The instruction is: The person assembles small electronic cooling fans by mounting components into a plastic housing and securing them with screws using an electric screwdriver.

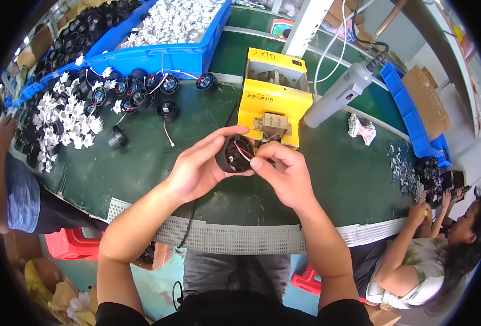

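Note:
My left hand (194, 169) is wrapped around a round black plastic housing (226, 158), its open face turned up and toward the right. Thin red and white wires (242, 152) come out of that face. At the housing's right rim, the thumb and fingertips of my right hand (285, 175) pinch the wires. Both hands are just in front of a yellow machine (274, 103) with a metal block on its front. Left of the machine, similar black housings (167, 110) with wires lie on the green table (197, 122), beside a heap of small white plastic parts (69, 117).
A blue bin (170, 58) of white parts stands at the back left. Behind the machine's right side leans a grey cylindrical tool (338, 93) with a cord. A bundle of wires (361, 129) lies to the right. People work at both sides, one a seated co-worker (414, 261).

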`<state>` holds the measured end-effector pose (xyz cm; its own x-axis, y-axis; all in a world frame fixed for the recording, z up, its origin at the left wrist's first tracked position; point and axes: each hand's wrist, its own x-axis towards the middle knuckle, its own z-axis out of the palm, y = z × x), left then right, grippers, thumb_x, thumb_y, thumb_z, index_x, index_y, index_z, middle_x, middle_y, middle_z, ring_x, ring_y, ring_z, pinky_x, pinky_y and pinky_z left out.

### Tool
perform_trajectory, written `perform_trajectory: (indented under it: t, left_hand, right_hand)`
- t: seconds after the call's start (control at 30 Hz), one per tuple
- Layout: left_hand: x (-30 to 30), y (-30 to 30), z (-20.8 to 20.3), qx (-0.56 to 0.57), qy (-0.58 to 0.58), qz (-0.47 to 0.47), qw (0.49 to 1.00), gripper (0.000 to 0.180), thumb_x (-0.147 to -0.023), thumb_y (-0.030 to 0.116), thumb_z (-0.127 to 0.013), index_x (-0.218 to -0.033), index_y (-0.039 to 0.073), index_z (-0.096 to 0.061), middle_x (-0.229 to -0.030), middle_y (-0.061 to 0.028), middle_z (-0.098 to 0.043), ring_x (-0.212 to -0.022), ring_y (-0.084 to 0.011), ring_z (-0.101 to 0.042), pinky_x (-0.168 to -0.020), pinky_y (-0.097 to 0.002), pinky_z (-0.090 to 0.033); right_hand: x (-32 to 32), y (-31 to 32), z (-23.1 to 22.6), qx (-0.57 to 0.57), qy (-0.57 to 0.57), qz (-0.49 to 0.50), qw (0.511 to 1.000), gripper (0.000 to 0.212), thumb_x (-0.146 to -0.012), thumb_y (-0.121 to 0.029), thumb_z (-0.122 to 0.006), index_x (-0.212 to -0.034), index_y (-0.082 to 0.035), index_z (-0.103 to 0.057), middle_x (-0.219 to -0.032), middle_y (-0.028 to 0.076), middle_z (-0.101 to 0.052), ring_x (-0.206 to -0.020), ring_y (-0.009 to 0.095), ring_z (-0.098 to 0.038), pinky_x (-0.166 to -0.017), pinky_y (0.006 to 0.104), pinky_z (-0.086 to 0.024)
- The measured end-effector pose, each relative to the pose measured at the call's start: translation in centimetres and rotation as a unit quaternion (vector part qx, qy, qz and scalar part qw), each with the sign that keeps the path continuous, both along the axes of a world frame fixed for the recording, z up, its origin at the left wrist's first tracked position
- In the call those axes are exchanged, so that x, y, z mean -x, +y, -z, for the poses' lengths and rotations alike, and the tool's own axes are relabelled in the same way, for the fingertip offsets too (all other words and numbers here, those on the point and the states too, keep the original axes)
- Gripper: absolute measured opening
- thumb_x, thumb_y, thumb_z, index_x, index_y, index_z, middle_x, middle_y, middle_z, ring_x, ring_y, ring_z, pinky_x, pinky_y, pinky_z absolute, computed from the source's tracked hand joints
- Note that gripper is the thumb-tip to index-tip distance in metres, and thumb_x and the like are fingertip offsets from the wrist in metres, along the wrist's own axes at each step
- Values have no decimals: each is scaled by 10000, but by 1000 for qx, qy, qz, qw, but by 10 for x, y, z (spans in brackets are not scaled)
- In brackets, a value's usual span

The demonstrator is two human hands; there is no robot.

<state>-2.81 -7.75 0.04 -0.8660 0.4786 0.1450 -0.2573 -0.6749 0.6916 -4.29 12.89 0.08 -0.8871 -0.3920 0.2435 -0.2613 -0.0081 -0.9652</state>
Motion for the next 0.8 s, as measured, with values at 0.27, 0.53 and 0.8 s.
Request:
perform_trajectory:
  t: [0.27, 0.53, 0.8]
  left_hand:
    - [-2, 3, 3, 4, -28, 13, 1000, 503, -964, 147, -545, -1430, 22, -400, -1326, -104, -530, -1213, -197, -535, -1033, -375, -430]
    - [-2, 4, 8, -16, -30, -28, 999, 360, -965, 94, -543, -1308, -14, -547, -1306, -141, -577, -1187, -252, -575, -1040, -400, -432]
    - [-4, 3, -4, 33, -5, -125, 992, 557, -926, 149, -557, -1445, 59, -377, -1421, -98, -467, -1317, -269, -448, -1072, -453, -388]
  right_hand:
    - [-10, -13, 7, 2, 52, 132, 990, 123, -863, -66, -701, -810, 8, -617, -720, 31, -601, -654, 81, -552, -626, 244, -464]
    - [-10, -14, -14, -65, 184, 141, 970, 316, -784, -30, -752, -1071, -16, -621, -985, 77, -592, -821, 167, -605, -755, 289, -508]
    - [-14, 0, -22, 20, 30, 79, 996, 150, -901, -59, -674, -1029, 18, -659, -799, 62, -693, -563, 76, -604, -488, 212, -488]
